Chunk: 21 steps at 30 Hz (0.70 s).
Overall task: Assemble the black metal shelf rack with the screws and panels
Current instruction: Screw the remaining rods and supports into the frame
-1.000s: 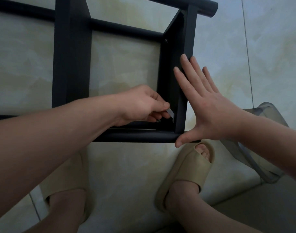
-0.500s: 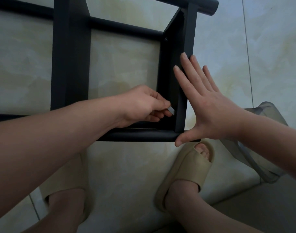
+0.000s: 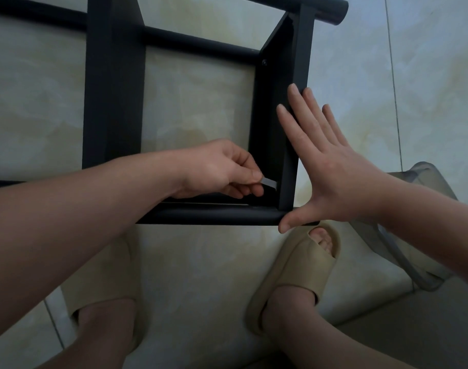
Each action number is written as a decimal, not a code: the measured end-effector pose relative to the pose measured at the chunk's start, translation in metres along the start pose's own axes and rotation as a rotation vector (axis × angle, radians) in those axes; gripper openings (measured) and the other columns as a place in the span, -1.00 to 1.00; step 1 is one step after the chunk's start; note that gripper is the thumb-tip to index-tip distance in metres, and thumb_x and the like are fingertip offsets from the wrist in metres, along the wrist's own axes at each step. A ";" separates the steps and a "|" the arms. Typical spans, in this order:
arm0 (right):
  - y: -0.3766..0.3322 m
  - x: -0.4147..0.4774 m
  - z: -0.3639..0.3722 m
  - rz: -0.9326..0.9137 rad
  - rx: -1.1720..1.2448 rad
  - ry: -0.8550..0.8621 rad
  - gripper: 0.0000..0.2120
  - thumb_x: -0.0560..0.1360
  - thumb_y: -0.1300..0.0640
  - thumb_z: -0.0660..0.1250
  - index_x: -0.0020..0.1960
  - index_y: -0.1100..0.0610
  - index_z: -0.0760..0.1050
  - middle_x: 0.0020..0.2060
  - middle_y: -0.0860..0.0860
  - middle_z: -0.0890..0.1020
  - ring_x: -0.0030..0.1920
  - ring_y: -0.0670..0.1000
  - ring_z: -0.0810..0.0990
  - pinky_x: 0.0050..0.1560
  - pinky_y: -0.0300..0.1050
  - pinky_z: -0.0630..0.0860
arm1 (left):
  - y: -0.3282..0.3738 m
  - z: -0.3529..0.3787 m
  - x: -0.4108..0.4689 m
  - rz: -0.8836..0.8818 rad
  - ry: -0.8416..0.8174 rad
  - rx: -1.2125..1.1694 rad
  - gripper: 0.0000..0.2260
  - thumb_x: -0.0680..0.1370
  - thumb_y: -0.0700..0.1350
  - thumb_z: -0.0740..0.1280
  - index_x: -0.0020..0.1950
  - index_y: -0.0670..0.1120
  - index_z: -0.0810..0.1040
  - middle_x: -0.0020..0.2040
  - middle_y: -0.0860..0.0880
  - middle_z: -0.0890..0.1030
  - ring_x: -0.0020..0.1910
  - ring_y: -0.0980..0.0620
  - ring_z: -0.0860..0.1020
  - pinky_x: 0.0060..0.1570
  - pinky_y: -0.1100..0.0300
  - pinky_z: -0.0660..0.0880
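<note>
Floor (image 3: pixel 201 262) of pale, marbled tiles with thin grout lines, seen from above; a darker grey surface (image 3: pixel 427 328) fills the lower right corner of the frame. The black metal rack (image 3: pixel 113 102) lies on the tiles in the upper half of the frame. Its long axis runs left to right, along the round tubes, and it passes out of view at the left edge. Its flat cross panels run from the near tube (image 3: pixel 214 217) up toward the top of the frame. The end panel (image 3: pixel 270 115) closes the rack at right of centre, with a screw head (image 3: pixel 264 62) near its upper corner. The left hand (image 3: pixel 216 169), fingers curled, pinches a small flat grey tool (image 3: pixel 269 183) inside the lower right corner of the rack, where the end panel meets the near tube. The right hand (image 3: pixel 334 177) lies open, its fingers straight and spread against the outer side of the end panel and its thumb at the end of the near tube. Two feet in beige sandals (image 3: pixel 302 272) stand below the rack. A translucent grey container (image 3: pixel 424 227) sits at the right edge; its contents cannot be told.
</note>
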State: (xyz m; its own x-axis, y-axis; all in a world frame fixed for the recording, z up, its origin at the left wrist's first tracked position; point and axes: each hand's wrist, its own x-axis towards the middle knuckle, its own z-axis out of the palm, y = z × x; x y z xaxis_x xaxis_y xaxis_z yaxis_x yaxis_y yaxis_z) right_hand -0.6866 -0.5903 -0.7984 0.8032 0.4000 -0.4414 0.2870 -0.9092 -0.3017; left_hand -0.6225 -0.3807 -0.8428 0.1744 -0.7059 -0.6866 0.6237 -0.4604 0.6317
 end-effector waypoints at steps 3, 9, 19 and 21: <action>0.000 0.000 0.000 -0.002 -0.004 0.001 0.40 0.21 -0.70 0.18 0.65 0.22 -0.22 0.63 0.17 -0.27 0.62 0.22 -0.32 0.57 0.39 -0.13 | 0.000 0.000 -0.002 0.021 -0.014 0.096 -0.87 0.62 -0.22 0.31 -0.13 -0.13 0.56 -0.18 -0.04 0.68 -0.15 0.05 0.58 -0.04 0.23 0.55; -0.001 0.000 -0.001 0.000 -0.003 -0.003 0.40 0.21 -0.69 0.20 0.65 0.22 -0.22 0.63 0.17 -0.27 0.61 0.21 -0.33 0.57 0.40 -0.13 | 0.001 0.002 -0.005 0.055 -0.051 0.328 -0.86 0.60 -0.22 0.34 -0.16 -0.10 0.58 -0.20 -0.05 0.66 -0.19 0.05 0.57 -0.04 0.12 0.55; 0.000 0.000 0.000 -0.003 -0.005 0.002 0.40 0.22 -0.71 0.16 0.65 0.22 -0.23 0.63 0.18 -0.26 0.61 0.21 -0.33 0.58 0.38 -0.14 | 0.003 0.003 -0.002 0.061 -0.089 0.508 -0.88 0.59 -0.13 0.38 -0.15 -0.03 0.59 -0.39 0.16 0.56 -0.41 0.25 0.46 -0.32 0.37 0.39; 0.000 0.000 0.000 -0.003 -0.010 0.001 0.40 0.21 -0.71 0.16 0.65 0.22 -0.23 0.63 0.18 -0.26 0.61 0.21 -0.33 0.58 0.38 -0.14 | 0.003 0.003 -0.002 0.054 -0.081 0.508 -0.88 0.59 -0.12 0.38 -0.15 -0.02 0.59 -0.40 0.17 0.57 -0.42 0.27 0.47 -0.33 0.39 0.39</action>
State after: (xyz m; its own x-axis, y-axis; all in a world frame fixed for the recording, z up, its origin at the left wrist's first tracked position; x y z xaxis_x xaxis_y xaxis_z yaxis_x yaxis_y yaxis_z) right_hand -0.6862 -0.5903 -0.7981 0.8030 0.4024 -0.4397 0.2943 -0.9092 -0.2946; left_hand -0.6235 -0.3827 -0.8386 0.1239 -0.7663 -0.6304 0.1629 -0.6110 0.7747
